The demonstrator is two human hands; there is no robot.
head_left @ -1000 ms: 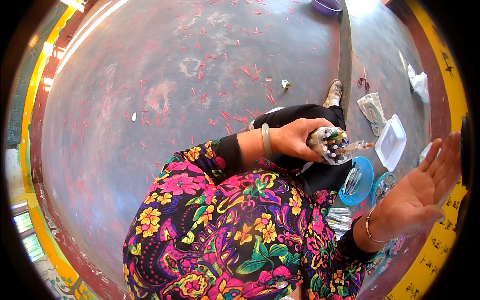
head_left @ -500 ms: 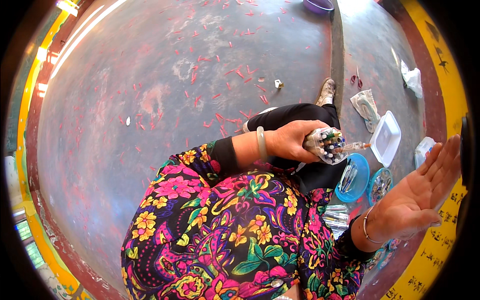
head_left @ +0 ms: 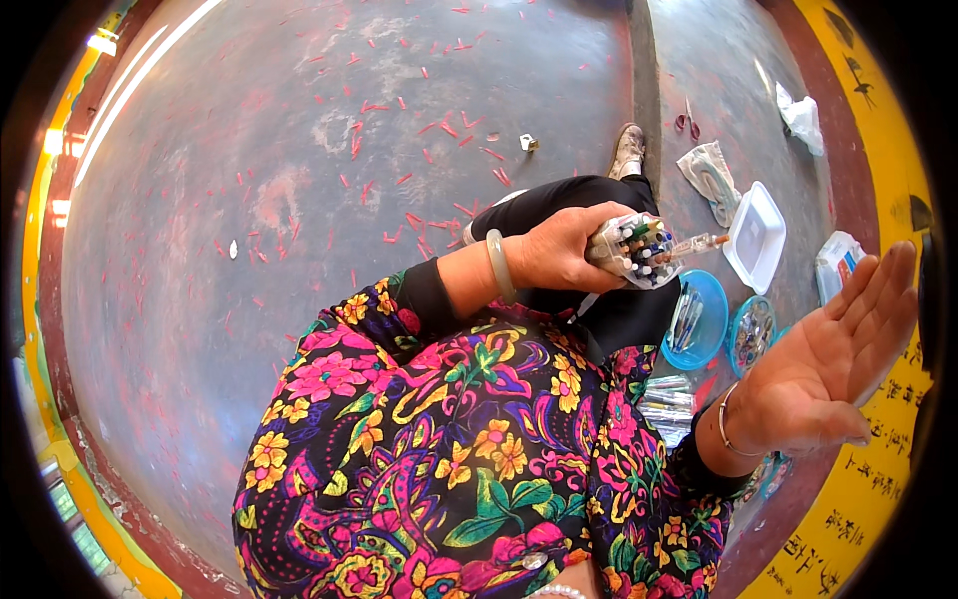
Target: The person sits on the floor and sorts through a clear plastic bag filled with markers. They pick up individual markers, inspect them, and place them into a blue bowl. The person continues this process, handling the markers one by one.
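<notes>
My left hand (head_left: 564,248) is closed round a bundle of pens in a clear plastic wrapper (head_left: 644,250), above my black-trousered leg. The pens' ends point up and to the right, in white, green, dark and blue. One clear pen with an orange-brown end (head_left: 704,243) juts out of the bundle to the right. My right hand (head_left: 823,364) is raised at the right, palm showing and fingers stretched out, holding nothing. Below and left of it are a blue basket (head_left: 722,324) with pens inside and a round blue-rimmed container (head_left: 750,334) full of small pieces.
A white tray (head_left: 755,238) lies beyond the basket, near scissors (head_left: 688,122), a plastic bag (head_left: 711,183) and a white bag (head_left: 799,123). More wrapped pens (head_left: 667,407) lie beside my right sleeve. Red scraps (head_left: 356,140) litter the floor left of a raised strip (head_left: 644,90).
The whole view has shifted, so the floor things sit higher and further left in the picture. My left hand keeps its hold on the pens; my right hand stays raised and stretched out.
</notes>
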